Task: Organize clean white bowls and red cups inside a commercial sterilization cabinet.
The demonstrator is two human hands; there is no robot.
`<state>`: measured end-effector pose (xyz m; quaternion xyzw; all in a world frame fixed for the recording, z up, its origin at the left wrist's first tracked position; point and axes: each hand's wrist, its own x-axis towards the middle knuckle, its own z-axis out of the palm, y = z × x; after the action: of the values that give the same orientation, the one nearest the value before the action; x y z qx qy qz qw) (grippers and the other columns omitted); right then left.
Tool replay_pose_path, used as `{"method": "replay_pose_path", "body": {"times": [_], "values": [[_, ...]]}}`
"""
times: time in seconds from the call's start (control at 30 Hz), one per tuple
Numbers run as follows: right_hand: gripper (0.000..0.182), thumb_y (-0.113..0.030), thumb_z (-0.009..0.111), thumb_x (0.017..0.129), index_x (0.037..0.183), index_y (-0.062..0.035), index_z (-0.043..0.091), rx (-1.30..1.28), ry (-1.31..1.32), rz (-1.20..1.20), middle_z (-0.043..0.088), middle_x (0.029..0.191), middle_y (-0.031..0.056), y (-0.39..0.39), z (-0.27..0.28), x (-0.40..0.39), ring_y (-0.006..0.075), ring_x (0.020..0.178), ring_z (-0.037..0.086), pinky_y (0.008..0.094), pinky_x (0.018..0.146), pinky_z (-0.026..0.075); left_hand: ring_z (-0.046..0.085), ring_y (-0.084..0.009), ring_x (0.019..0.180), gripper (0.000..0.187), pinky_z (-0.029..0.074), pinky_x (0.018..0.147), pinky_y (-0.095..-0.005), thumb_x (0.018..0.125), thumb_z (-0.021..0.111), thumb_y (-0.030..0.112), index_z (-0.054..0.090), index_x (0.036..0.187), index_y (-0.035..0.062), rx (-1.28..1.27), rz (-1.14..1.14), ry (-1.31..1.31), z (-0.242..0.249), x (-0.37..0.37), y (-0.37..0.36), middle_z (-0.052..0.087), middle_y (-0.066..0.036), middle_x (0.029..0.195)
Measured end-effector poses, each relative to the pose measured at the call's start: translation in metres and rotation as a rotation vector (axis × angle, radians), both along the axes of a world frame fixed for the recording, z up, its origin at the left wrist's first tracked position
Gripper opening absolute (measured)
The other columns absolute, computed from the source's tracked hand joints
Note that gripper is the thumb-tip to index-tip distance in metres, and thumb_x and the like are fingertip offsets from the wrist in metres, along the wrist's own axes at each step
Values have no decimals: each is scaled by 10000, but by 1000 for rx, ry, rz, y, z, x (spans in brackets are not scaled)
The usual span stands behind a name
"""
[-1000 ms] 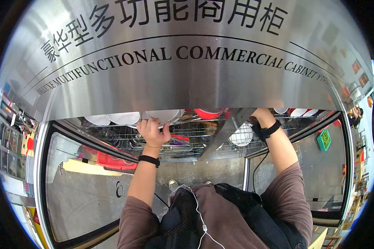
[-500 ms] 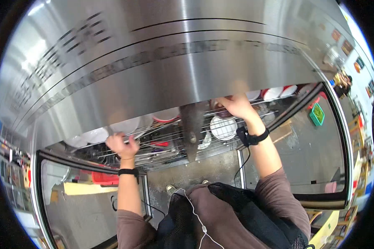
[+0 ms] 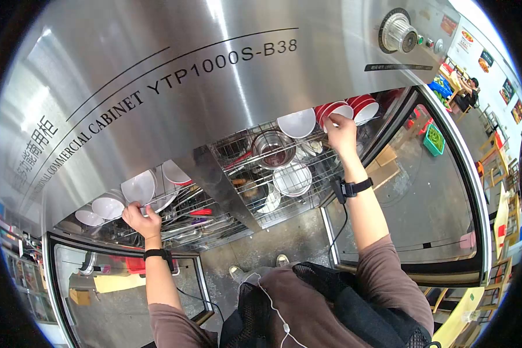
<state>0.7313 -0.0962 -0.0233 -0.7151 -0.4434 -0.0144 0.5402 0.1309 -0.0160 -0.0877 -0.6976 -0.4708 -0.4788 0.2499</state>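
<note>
My left hand (image 3: 142,223) is closed at the front edge of the left wire shelf (image 3: 182,200), apparently gripping it. White bowls (image 3: 108,205) stand tilted on edge just behind it. My right hand (image 3: 342,136) is raised to the right upper shelf, its fingers closed at the rim of a red and white bowl (image 3: 336,110) in a row of similar ones. To the left of those bowls leans a larger white bowl (image 3: 297,123). A steel pot (image 3: 274,149) sits farther left, with white plates (image 3: 292,178) below it.
Both glass doors of the steel cabinet (image 3: 203,87) stand open, the left door (image 3: 116,301) and right door (image 3: 412,191) flanking me. A centre post (image 3: 223,185) divides the shelves. Utensils with a red handle (image 3: 201,212) lie lower left. A green basket (image 3: 434,141) is beyond the right door.
My view has turned to the right, showing the dial and more of the right shelf. My right hand has moved from beside the pot to the red and white bowls. The left hand stays at the shelf edge.
</note>
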Motion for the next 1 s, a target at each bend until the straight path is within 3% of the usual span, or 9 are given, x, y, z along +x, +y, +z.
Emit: {"method": "replay_pose_path", "body": {"times": [0.1,0.13,0.33,0.47,0.6,0.63,0.77,0.87,1.0], "values": [[343,-247,729,866,1006,61,783,71,114,-104,782,900,240,-3,1,-6,315,857,789,388,796,588,488,-353,836,242,384,822,-472,827,710,189,571,950,35,-75,16,-19,3,1,-6,515,-131,851],[341,-218,730,837,996,80,772,138,191,-91,785,876,229,-4,0,-8,258,790,774,366,759,581,488,-350,837,241,384,825,-470,818,715,172,572,954,35,-108,26,-31,4,2,-8,516,-130,854],[198,-79,711,914,1054,60,728,311,437,63,748,829,57,-15,-1,-8,92,733,678,260,676,523,492,-345,832,250,381,829,-464,799,727,151,582,973,44,-143,25,-46,5,2,-11,522,-124,854],[153,-65,705,983,1095,39,719,450,341,226,722,930,0,-29,11,-30,30,727,588,236,616,455,496,-339,788,273,380,813,-460,811,738,232,580,931,45,-74,16,-52,5,4,-7,528,-113,808],[129,-52,711,982,1086,21,734,199,-103,438,675,865,21,-42,42,-80,80,690,535,264,614,430,504,-340,790,279,380,813,-460,829,727,272,577,909,51,-29,12,-30,2,2,-4,541,-110,815],[125,-39,721,945,1050,29,729,173,-225,498,682,877,97,-41,50,-95,170,682,602,310,618,469,507,-341,793,276,381,813,-460,829,727,270,576,907,52,-22,4,-31,2,2,-3,546,-110,819],[165,-78,727,914,1057,4,721,45,-601,703,700,966,157,-19,59,-141,364,860,700,440,706,559,530,-349,812,271,386,822,-459,792,744,241,580,911,60,14,-35,-27,0,-2,1,581,-112,846],[183,-106,719,923,1084,-19,713,-45,-677,743,707,981,126,-1,54,-165,369,878,700,453,710,563,541,-349,828,288,389,831,-462,750,766,219,593,921,66,-33,-60,-51,-5,-8,2,597,-110,861],[190,-88,670,901,1075,-47,734,-133,-775,743,727,1041,122,20,48,-184,368,926,710,458,756,582,533,-332,804,297,380,816,-456,824,744,306,589,908,68,0,-86,-35,0,-7,3,594,-82,847]]}}
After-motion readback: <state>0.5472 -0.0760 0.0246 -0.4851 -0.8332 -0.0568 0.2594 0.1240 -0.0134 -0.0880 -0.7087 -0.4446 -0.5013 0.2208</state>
